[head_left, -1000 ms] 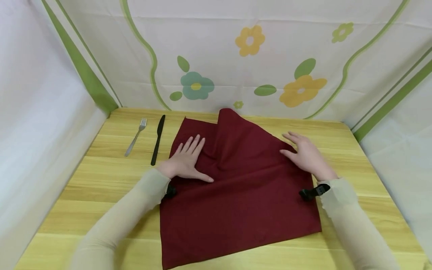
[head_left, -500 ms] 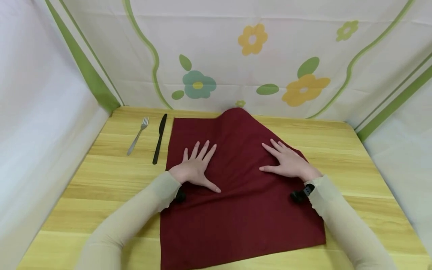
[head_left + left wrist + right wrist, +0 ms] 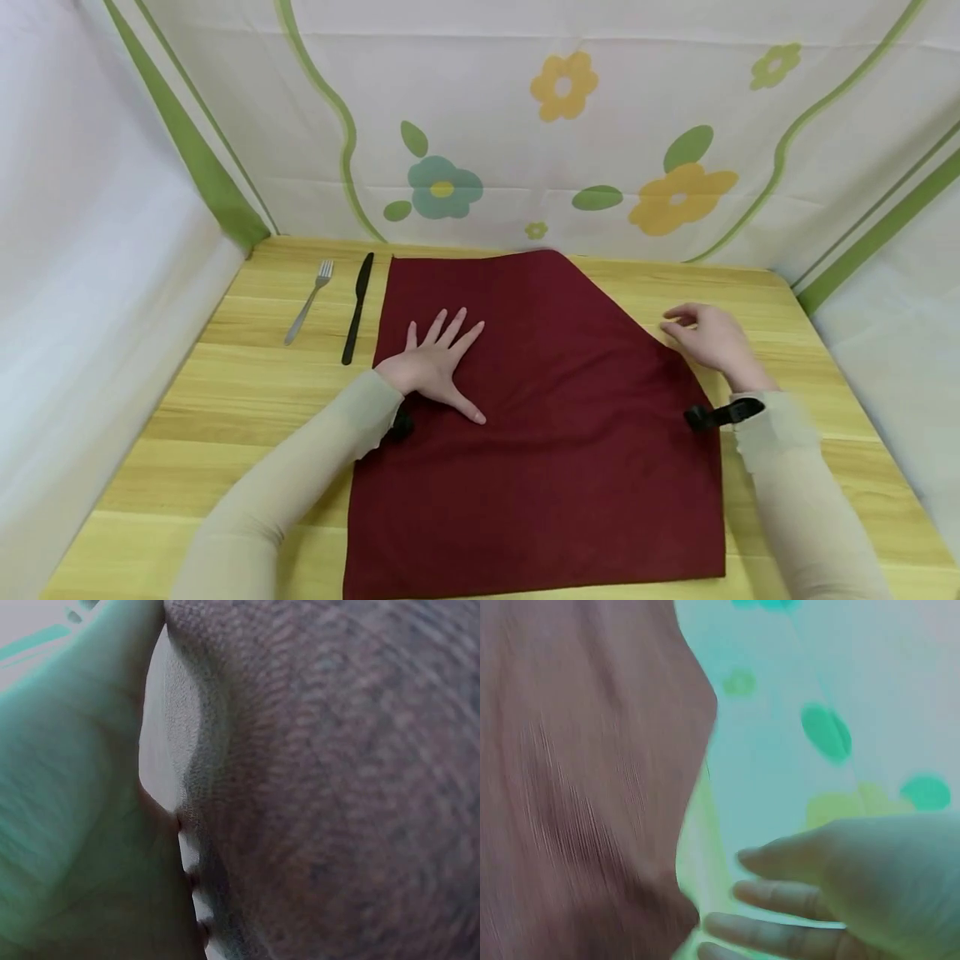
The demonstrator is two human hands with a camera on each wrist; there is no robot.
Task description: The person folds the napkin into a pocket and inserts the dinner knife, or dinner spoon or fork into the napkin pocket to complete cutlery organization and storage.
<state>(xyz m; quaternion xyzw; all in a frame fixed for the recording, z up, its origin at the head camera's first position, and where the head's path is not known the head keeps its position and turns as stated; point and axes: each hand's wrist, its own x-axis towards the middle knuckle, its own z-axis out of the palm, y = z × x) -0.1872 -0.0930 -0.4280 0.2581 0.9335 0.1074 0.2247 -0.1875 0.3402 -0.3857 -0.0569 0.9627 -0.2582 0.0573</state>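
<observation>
A dark red cloth [image 3: 555, 467] lies spread on the wooden table, with soft wrinkles across its middle. Its far right edge runs on a slant instead of forming a square corner. My left hand [image 3: 435, 367] rests flat on the cloth's left part, fingers spread. Just off the slanted edge is my right hand [image 3: 708, 337], its fingers loosely bent and nothing seen between them. In the right wrist view the right fingers [image 3: 765, 930] are close to the cloth's edge [image 3: 686, 900]; whether they touch it I cannot tell. Cloth [image 3: 337, 787] fills most of the left wrist view.
Left of the cloth lie a silver fork [image 3: 309, 302] and a black knife [image 3: 358, 308], side by side. Behind the table [image 3: 225, 400] hangs a white curtain [image 3: 487, 100] with flowers and leaves. White fabric also closes off both sides.
The raised fold at the cloth's far side has flattened and its near edge has shifted toward me. My right hand moved onto the cloth, then back right off its edge. My left hand shifted slightly right.
</observation>
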